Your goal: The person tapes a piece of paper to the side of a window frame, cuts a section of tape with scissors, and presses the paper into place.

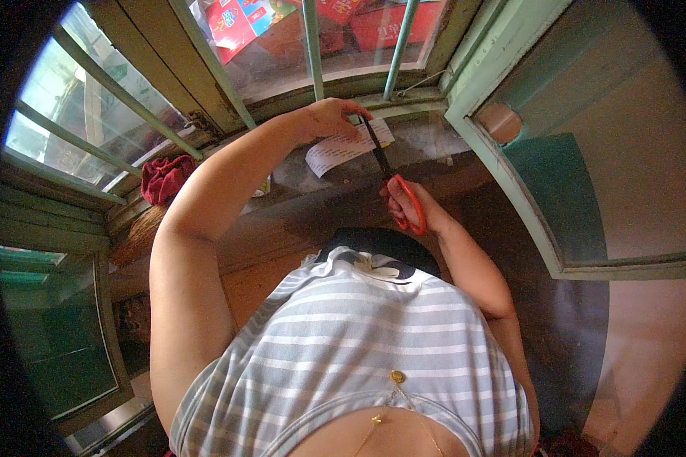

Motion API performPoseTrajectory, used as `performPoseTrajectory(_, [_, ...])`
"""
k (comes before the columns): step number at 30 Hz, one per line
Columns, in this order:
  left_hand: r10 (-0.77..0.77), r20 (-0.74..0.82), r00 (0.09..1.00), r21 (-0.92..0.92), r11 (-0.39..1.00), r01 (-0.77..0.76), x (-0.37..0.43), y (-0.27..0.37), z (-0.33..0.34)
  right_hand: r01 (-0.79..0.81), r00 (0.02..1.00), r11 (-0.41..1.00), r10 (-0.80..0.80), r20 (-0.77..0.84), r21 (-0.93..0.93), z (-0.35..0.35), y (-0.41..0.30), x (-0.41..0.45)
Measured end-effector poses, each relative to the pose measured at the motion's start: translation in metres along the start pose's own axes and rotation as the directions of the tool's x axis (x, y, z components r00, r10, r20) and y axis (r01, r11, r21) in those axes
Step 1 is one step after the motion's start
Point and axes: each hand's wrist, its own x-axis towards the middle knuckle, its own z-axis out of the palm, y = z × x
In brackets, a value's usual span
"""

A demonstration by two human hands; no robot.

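Observation:
My right hand (pixel 406 203) grips the red handles of a pair of scissors (pixel 382 157). Their dark blades point up and away from me and look closed. My left hand (pixel 332 121) arches over from the left, its fingertips beside the tip of the blades. Whether those fingers pinch the blade tip or the paper is hidden. Below the left hand a strip of white paper (pixel 340 153) with printed lines shows over the grey window sill (pixel 429 140). One end of the strip curves, and the blades cross in front of its other end.
A barred window (pixel 314 51) stands ahead, with red printed packaging (pixel 386 28) behind its glass. An open green window sash (pixel 506 188) juts out at right, another sash (pixel 106 320) at left. A crumpled dark red cloth (pixel 166 178) lies by the left bars.

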Motion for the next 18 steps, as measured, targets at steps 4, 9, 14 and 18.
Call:
performPoseTrajectory(4, [-0.036,-0.007,0.999,0.027,0.999,0.037,-0.002,0.005,0.0,0.039,0.998,0.999,-0.039,-0.039,-0.008,0.001,-0.001,-0.001])
performPoseTrajectory(9, [-0.046,-0.009,0.999,-0.029,0.999,0.045,-0.005,0.007,0.001,0.012,0.998,0.998,-0.016,-0.057,-0.066,0.004,-0.01,-0.003])
performPoseTrajectory(14, [-0.04,0.005,0.999,-0.032,0.999,0.04,-0.009,0.011,0.001,0.067,0.996,0.997,-0.07,-0.058,-0.047,0.004,-0.007,-0.003])
performPoseTrajectory(18, [-0.035,0.035,0.999,-0.11,0.993,0.039,-0.006,0.007,0.001,0.033,0.998,0.996,-0.038,-0.054,-0.079,0.0,-0.005,-0.002])
